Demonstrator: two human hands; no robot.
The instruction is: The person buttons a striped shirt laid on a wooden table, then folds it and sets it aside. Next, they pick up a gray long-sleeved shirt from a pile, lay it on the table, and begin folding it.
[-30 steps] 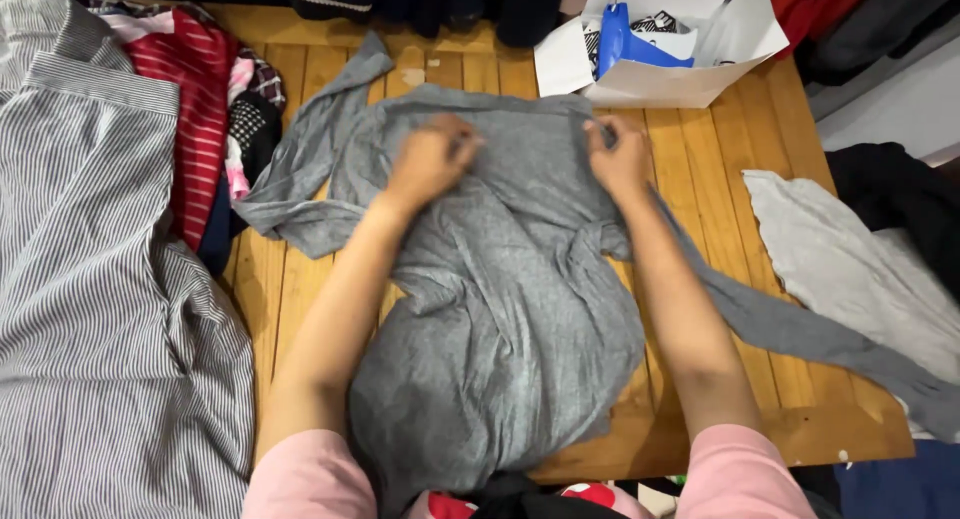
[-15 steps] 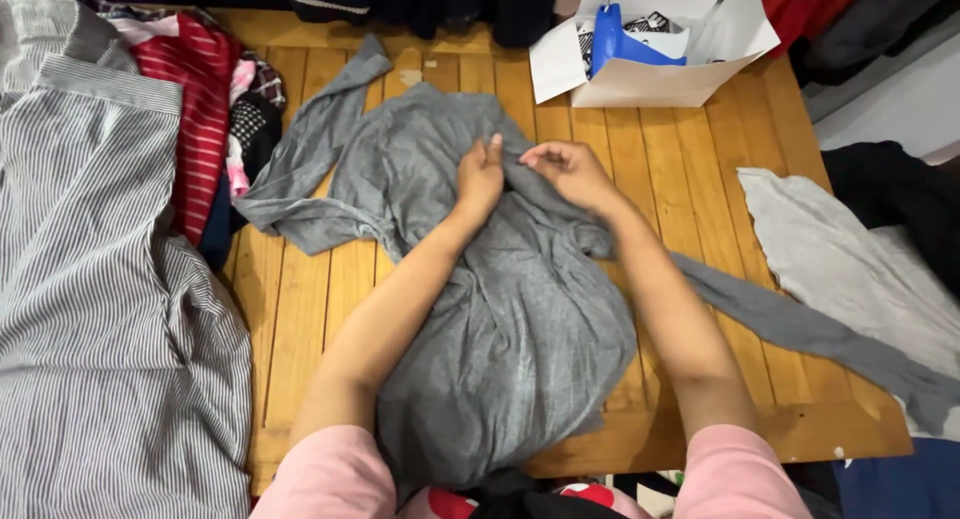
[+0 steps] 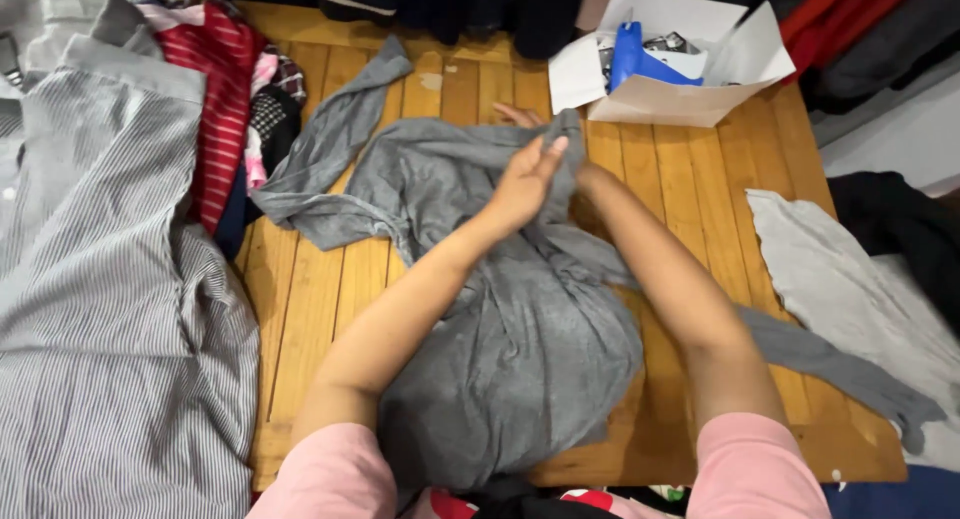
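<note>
- My left hand [image 3: 525, 184] sat just above the centre of the frame, fingers closed on a bunched fold of the grey long-sleeved top [image 3: 500, 319] near its upper edge.
- My right hand [image 3: 525, 117] was mostly hidden behind that raised fold; only a few fingertips showed above it, pressed to the cloth, so I could not tell how it gripped.
- The grey top lay spread over the wooden slatted table [image 3: 690, 199], its body running from the middle of the frame down to the bottom edge between my forearms.
- One sleeve trailed towards the upper left, folded back on itself; the other stretched out to the lower right, past my right arm, its cuff near the table's corner.
- My pink sleeves [image 3: 330, 474] showed at the bottom of the frame.
- A striped grey-and-white shirt [image 3: 110, 299] covered the left side of the frame, with a red striped garment [image 3: 220, 109] just beside it at the upper left.
- An open white cardboard box [image 3: 670, 84] stood at the upper right of the table, a blue object [image 3: 635, 61] inside it.
- A pale grey cloth [image 3: 850, 289] lay off the right edge of the table, with a black garment [image 3: 900, 229] above it.
</note>
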